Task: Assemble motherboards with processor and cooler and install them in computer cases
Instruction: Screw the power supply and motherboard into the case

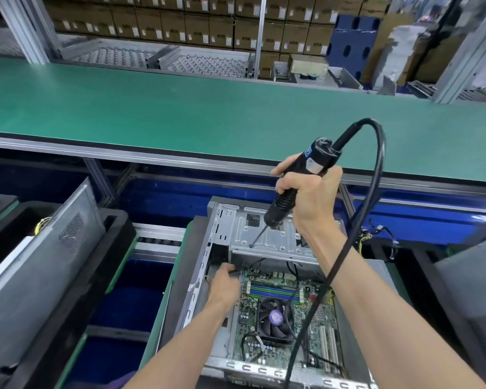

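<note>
An open computer case (208, 276) lies below me with a green motherboard (320, 332) inside it. A black cooler fan (274, 318) with a purple centre label sits on the board. My right hand (306, 197) grips a black electric screwdriver (295, 183) above the case, its bit tip down over the silver drive cage (270, 237). A thick black cable (376, 192) loops from the tool's top down across the board. My left hand (225, 284) reaches into the case's upper left corner, fingers pinching a thin dark cable by the board's edge.
A green conveyor belt (208, 108) runs across behind the case. Grey case side panels lean at the left (40, 262) and right (472, 290). Blue bins (135, 299) sit left of the case. Loose wire bundles (376, 234) hang at the right. Stacked cartons (180, 21) fill the background.
</note>
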Demonstrator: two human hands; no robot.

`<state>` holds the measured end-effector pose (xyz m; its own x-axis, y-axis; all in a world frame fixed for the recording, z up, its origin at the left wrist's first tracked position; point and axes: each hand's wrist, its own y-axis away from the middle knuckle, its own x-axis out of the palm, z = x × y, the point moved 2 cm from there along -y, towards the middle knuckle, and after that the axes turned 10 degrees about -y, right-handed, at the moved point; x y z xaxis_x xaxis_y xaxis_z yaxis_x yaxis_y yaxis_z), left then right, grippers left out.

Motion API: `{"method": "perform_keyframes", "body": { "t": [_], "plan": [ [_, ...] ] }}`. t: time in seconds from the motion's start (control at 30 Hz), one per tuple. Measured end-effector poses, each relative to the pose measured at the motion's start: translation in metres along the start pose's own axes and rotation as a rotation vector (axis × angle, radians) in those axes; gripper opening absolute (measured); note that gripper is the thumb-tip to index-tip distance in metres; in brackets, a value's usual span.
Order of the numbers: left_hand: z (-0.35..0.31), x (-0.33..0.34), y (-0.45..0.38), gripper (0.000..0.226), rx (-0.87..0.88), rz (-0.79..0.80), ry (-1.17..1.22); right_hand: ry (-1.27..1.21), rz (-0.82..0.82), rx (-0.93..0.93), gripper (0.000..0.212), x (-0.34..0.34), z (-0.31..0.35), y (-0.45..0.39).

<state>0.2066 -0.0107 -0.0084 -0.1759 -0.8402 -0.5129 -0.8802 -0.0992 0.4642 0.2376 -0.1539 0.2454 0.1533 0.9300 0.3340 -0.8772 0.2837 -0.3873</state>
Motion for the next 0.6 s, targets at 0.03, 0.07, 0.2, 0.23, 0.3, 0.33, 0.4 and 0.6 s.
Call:
{"method": "perform_keyframes", "body": {
  "t": [0.03,0.07,0.2,0.23,0.3,0.33,0.4,0.6],
  "plan": [
    [0.001,0.002,-0.003,0.055,0.013,-0.011,-0.039,0.016,0.011,0.003,0.022,0.001,-0.003,0.0],
    [0.001,0.004,-0.004,0.054,0.024,-0.014,-0.076,0.027,0.023,0.007,0.023,0.003,-0.005,0.0],
    [-0.001,0.011,-0.006,0.059,0.03,0.032,-0.142,0.032,0.067,0.054,0.025,0.01,-0.013,0.0],
    [-0.001,0.012,-0.007,0.06,0.025,0.042,-0.146,0.036,0.075,0.062,0.025,0.012,-0.016,-0.001],
    [-0.001,0.013,-0.008,0.062,0.006,0.043,-0.145,0.058,0.101,0.077,0.022,0.015,-0.023,-0.001],
    [0.0,0.013,-0.01,0.063,-0.007,0.04,-0.142,0.079,0.118,0.084,0.023,0.017,-0.027,-0.002],
    [0.001,0.014,-0.012,0.063,-0.025,0.041,-0.13,0.128,0.151,0.095,0.025,0.018,-0.036,-0.002],
    [0.003,0.018,-0.013,0.049,0.014,0.118,-0.171,0.217,0.153,0.15,0.018,0.016,-0.065,0.002]
  ]
}}
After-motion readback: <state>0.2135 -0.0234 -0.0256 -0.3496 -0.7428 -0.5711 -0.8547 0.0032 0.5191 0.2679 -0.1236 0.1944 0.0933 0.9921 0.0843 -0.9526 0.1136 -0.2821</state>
